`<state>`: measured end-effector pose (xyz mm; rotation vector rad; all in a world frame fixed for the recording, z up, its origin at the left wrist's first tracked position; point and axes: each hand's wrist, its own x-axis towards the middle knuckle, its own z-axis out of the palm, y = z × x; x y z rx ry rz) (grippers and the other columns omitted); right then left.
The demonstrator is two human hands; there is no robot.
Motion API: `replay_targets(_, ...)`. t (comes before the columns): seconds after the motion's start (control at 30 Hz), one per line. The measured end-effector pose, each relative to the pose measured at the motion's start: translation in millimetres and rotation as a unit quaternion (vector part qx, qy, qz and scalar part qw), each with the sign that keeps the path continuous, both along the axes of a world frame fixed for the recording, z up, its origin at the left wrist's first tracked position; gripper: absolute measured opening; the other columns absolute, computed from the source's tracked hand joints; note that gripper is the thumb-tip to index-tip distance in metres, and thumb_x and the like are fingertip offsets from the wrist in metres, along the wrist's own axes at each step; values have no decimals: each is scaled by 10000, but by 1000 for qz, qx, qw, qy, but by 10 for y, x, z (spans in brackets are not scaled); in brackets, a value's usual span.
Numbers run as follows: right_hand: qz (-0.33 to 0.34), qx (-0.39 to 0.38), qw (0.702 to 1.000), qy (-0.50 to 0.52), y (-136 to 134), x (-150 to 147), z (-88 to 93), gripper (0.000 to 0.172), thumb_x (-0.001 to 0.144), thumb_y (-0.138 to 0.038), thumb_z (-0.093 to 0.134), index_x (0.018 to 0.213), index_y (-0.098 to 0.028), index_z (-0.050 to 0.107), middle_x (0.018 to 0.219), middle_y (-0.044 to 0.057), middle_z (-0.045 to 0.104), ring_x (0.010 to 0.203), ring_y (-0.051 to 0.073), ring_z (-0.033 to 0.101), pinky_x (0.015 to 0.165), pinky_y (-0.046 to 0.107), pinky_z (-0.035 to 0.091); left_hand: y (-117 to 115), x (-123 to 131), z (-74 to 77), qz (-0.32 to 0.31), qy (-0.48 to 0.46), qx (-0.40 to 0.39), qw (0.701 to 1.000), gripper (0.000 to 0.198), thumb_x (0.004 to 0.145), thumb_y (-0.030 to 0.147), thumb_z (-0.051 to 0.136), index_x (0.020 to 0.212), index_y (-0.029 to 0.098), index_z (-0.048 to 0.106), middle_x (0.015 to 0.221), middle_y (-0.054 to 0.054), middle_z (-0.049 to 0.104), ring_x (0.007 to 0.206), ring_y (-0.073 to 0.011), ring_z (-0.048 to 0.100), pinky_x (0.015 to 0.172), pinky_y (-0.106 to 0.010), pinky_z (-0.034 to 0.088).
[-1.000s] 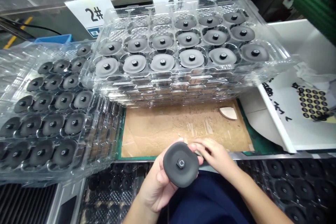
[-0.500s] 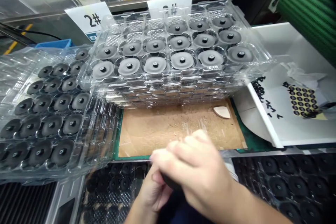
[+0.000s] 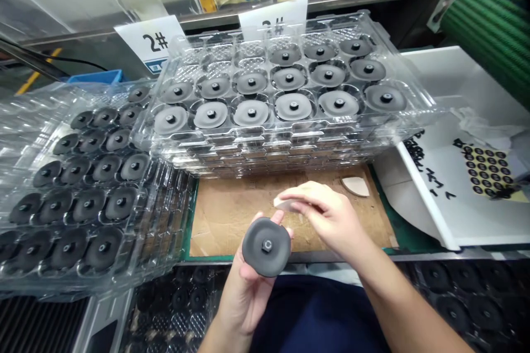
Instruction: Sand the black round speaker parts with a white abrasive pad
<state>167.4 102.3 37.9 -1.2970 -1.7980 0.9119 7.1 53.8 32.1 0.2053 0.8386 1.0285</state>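
Note:
My left hand [image 3: 253, 299] holds a dark grey rounded disc [image 3: 259, 262] with a small raised hub at its centre, its face turned up to me. The fingers wrap under the disc and their tips show behind its far rim. Just beyond it, my right hand [image 3: 331, 220] pinches a thin off-white piece [image 3: 284, 204] between thumb and fingers. The right fingers partly cover this piece, and its full shape is hidden. A similar off-white wedge-shaped piece [image 3: 356, 186] lies on the cardboard sheet [image 3: 223, 215] to the right.
A stack of clear plastic trays [image 3: 285, 140] with grey discs stands behind the cardboard. More filled trays [image 3: 143, 231] stand at left. At right, a white bin [image 3: 449, 231] holds small black pieces and a sheet of round stickers [image 3: 488, 168]. A green hose-like tube [image 3: 492, 22] hangs at upper right.
My hands were together, with the right over the left and a dark object between them. They have parted; the disc now faces up in the left, and the right holds the off-white piece.

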Motion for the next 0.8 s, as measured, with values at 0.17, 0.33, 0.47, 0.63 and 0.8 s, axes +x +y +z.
replay_targets(0.17, -17, -82, 996, -20, -217, 89, -813, 203, 867, -199, 517, 888, -226, 718, 856, 34, 726, 796, 184, 664, 714, 313, 500, 85, -151, -26, 32, -25, -19, 999, 568, 557, 460, 765, 1098, 343, 641, 1244, -18, 622, 1176, -259, 543, 1060, -383, 363)
replay_targets(0.33, -66, -98, 993, 7, -288, 11, -663, 187, 873, -225, 531, 947, -213, 703, 901, 39, 728, 838, 186, 668, 715, 297, 513, 113, -124, -74, 33, -6, -28, 999, 605, 539, 446, 786, 1111, 324, 634, 1233, -36, 624, 1160, -279, 552, 1027, -386, 405)
replay_targets(0.47, -119, -20, 991, 53, -142, -180, 21, 216, 902, -262, 511, 1068, -214, 641, 1009, 43, 689, 883, 164, 633, 690, 263, 488, 92, -68, -103, 55, 29, -15, 998, 686, 525, 445, 807, 1160, 282, 605, 1202, -62, 639, 1112, -277, 576, 963, -352, 460)
replay_targets(0.63, 59, 39, 997, -15, -136, -388, 377, 227, 894, -132, 461, 1055, -153, 619, 931, 43, 701, 799, 159, 620, 715, 312, 425, 87, -104, -97, 38, 24, -45, 998, 633, 583, 346, 808, 1177, 328, 590, 1221, -36, 625, 1102, -239, 573, 895, -290, 493)
replay_targets(0.8, 33, 61, 996, -57, -111, -450, 349, 232, 905, -138, 416, 1005, -136, 625, 847, 48, 683, 689, 157, 568, 663, 317, 367, 74, -78, -61, 10, 31, -28, 999, 583, 541, 376, 824, 1087, 262, 655, 1064, -51, 693, 1034, -253, 606, 878, -311, 505)
